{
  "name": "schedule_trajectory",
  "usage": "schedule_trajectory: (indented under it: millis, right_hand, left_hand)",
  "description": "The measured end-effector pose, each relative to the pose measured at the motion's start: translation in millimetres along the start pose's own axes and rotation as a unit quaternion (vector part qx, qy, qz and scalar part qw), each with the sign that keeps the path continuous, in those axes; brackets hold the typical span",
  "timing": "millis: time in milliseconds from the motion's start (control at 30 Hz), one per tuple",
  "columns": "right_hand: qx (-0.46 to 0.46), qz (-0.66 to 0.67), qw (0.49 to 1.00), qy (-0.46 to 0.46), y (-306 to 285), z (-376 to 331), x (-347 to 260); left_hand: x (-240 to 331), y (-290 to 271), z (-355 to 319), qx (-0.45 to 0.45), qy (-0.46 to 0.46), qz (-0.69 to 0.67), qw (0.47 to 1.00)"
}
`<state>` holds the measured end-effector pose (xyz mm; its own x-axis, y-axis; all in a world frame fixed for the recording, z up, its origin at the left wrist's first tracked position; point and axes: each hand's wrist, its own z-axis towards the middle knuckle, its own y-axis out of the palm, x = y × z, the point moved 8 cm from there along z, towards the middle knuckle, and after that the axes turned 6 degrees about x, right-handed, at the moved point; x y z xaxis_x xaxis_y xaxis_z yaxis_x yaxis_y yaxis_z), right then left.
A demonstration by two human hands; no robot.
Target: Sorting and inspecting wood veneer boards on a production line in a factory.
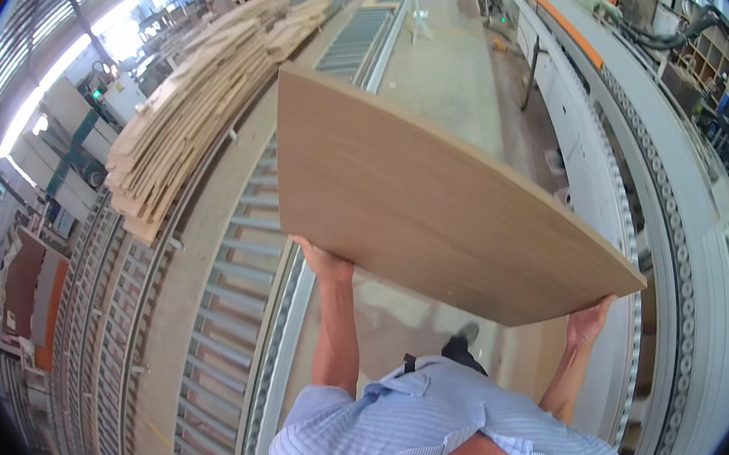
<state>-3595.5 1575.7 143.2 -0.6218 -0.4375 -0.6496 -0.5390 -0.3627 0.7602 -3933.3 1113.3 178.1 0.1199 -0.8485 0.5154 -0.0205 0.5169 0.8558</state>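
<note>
A large flat wooden panel (433, 212) with a brown wood-grain face is held up in front of me, tilted, its left end higher and farther than its right corner. My left hand (325, 259) grips its lower left edge, the fingers partly hidden behind the board. At the lower right corner, my right hand (590, 323) supports the bottom edge, with its fingertips tucked against the panel. Both arms reach forward, and the board is off any surface that I can see.
On my left runs a roller conveyor (225, 329). Beyond it, stacked planks (195, 112) lie on another roller line. To my right stands a long machine with a chain-like track (653, 173) and an orange strip (564, 24). A concrete floor aisle (446, 70) stretches ahead.
</note>
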Motion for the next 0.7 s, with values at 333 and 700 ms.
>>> schedule_trajectory:
  millis: [333, 700]
  right_hand:
    - [0.019, 0.019, 0.999, 0.028, 116.2, 259.6, 55.9]
    - [0.040, -0.034, 0.997, 0.060, 231.9, 438.7, 166.6]
  left_hand:
    - [-97.1, 130.8, 132.7, -0.060, -0.033, -0.033, 0.997]
    - [-273.4, 154.8, 318.3, -0.067, -0.136, 0.023, 0.988]
